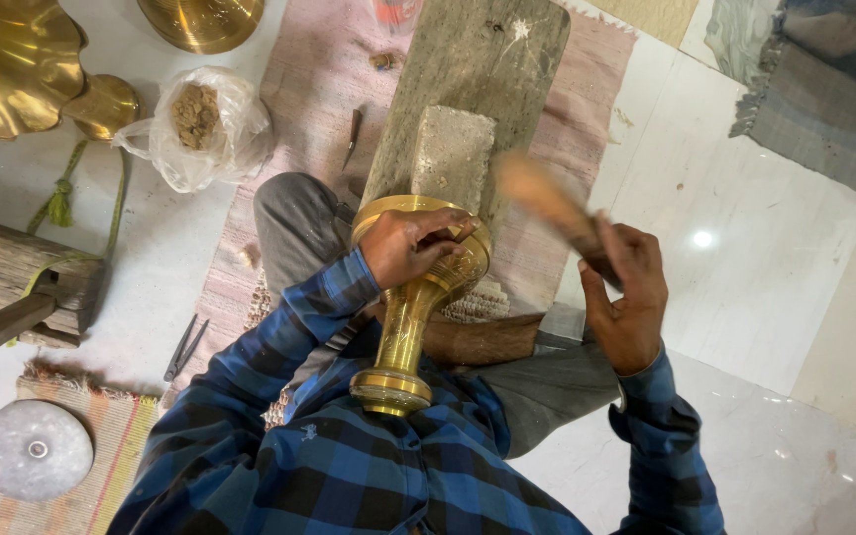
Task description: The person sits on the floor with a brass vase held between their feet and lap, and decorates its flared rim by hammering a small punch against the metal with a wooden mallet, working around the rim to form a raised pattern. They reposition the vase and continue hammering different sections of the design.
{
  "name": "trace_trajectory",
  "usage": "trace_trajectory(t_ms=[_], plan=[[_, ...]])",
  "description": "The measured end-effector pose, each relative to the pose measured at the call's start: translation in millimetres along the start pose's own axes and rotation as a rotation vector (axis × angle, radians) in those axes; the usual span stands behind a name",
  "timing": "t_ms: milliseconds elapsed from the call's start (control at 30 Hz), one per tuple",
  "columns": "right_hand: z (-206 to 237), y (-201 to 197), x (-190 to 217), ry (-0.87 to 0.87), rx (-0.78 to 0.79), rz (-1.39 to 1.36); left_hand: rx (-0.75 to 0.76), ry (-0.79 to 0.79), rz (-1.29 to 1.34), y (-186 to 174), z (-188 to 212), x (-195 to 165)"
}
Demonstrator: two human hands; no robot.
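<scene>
A brass goblet-shaped vessel [410, 327] rests against my body, its round foot near my chest and its wide engraved bowl pointing away. My left hand [410, 243] lies over the bowl's rim, fingers curled on a small tool that is mostly hidden. My right hand [626, 292] is raised to the right of the bowl and grips a wooden mallet [545, 198], blurred by motion. A grey stone block [453, 154] sits on a long wooden plank [478, 69] just beyond the vessel.
Other brass pieces [12, 64] lie at the top left beside a plastic bag [205, 124] of brown lumps. A wooden block with a hammer [22, 297], pliers [185, 347], a round grey disc [35, 449] and woven mats surround me on the white tile floor.
</scene>
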State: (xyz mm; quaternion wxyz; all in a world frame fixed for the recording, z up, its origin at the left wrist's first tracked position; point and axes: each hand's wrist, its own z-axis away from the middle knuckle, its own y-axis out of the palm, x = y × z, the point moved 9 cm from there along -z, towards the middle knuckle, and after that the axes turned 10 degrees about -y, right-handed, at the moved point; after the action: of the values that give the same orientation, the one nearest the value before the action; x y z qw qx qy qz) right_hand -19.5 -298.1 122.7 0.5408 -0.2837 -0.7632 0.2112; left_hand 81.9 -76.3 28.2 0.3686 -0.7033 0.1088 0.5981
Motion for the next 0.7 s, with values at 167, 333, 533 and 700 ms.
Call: trace_trajectory(t_ms=[167,333,533,700], plan=[[3.1,4.3,14.5,-0.072,0.107,0.449,-0.082,0.047,-0.052,-2.8,8.1,-6.3],[2.5,-3.3,21.5,-0.058,0.048,0.337,-0.076,-0.011,-0.086,-2.5,7.5,-1.9],[12.6,-4.1,13.4,-0.022,-0.039,0.146,-0.069,0.095,-0.054,-3.2,5.6,-13.0],[27.3,16.2,0.5,-0.03,0.161,0.649,-0.03,0.072,0.043,-1.8,2.0,-5.4]])
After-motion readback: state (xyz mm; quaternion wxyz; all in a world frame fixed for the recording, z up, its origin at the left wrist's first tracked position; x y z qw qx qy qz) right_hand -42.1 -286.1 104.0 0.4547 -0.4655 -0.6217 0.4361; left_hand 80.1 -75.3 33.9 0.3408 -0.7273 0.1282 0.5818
